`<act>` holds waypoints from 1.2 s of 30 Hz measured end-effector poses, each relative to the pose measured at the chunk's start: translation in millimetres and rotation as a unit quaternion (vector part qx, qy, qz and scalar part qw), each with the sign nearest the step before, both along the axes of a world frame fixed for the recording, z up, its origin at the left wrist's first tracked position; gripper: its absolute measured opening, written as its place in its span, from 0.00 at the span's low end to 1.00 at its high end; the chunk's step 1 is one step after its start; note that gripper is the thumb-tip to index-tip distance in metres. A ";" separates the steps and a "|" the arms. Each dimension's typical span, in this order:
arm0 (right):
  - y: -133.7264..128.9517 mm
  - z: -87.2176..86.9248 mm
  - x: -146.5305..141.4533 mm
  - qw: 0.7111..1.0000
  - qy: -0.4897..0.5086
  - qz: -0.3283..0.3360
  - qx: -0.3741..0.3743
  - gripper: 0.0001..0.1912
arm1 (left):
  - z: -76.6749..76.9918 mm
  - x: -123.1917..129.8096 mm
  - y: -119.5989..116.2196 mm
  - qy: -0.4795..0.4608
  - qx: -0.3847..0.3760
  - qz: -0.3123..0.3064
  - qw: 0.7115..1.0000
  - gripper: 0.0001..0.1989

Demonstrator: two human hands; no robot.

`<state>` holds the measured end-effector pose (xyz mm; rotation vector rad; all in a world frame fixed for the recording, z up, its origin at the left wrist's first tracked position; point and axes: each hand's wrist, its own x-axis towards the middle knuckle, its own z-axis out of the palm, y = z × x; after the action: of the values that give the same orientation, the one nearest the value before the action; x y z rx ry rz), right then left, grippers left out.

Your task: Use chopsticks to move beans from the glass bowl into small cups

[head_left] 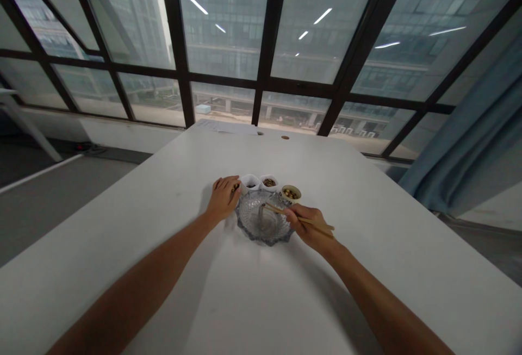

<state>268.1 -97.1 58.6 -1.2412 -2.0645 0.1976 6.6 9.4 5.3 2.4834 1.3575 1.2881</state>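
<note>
My right hand is closed round a pair of wooden chopsticks, whose tips are over a clear glass dish with a scalloped rim. A small dark bit shows at the tips, too small to name. To the left of the dish, my left hand has its fingers curled around something brownish that they mostly hide. Close beside its fingertips is a white cup with dark bits inside. Another white cup holds small brown pieces. A yellowish cup with round tan pieces stands near my right hand.
All of this rests on a white table. Paper sheets and a small brown round object lie at its far end. Beyond are large framed windows, with a blue curtain on the right.
</note>
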 end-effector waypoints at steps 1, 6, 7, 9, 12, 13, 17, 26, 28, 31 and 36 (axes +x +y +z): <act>0.4 0.0 0.2 1.000 -0.006 0.006 0.003 0.27 | 0.0 -0.1 0.0 0.000 0.000 -0.001 1.000 0.11; 1.1 1.4 -0.6 0.997 -0.051 0.033 0.040 0.27 | 0.2 -0.2 0.1 -0.001 0.005 -0.002 1.000 0.12; 1.1 1.9 -1.1 0.996 -0.061 0.035 0.047 0.27 | 0.3 -0.2 0.2 -0.002 0.006 -0.003 1.000 0.12; 1.0 2.9 -2.2 0.993 -0.087 0.042 0.064 0.27 | 0.3 0.1 0.4 -0.003 0.007 -0.006 1.000 0.12; -0.1 3.8 -4.1 0.986 -0.131 0.058 0.091 0.27 | 0.2 0.6 0.5 -0.003 0.011 -0.005 1.000 0.12; -0.6 4.0 -4.7 0.983 -0.141 0.063 0.099 0.27 | 0.3 0.8 0.4 -0.002 0.011 -0.004 1.000 0.12; -2.4 3.2 -6.6 0.975 -0.183 0.074 0.107 0.25 | 1.8 1.5 -1.0 0.001 0.004 0.000 1.000 0.12; -0.5 1.2 -1.5 0.973 -0.183 0.061 0.130 0.26 | 1.6 2.5 -0.6 -0.001 0.001 -0.001 1.000 0.12; 0.1 2.7 0.2 0.976 -0.164 0.057 0.131 0.26 | 1.4 2.3 -0.4 -0.003 0.004 -0.001 1.000 0.12; 0.8 4.4 1.9 0.980 -0.137 0.054 0.135 0.26 | 1.3 2.0 -0.5 -0.004 0.000 0.001 1.000 0.12; 0.5 5.7 3.0 0.988 -0.106 0.027 0.111 0.27 | 0.6 1.3 -0.1 -0.004 -0.010 -0.001 1.000 0.12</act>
<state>271.1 -96.6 64.2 -1.1103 -2.2325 -0.1427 7.9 9.3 6.0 2.4628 1.3590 1.2778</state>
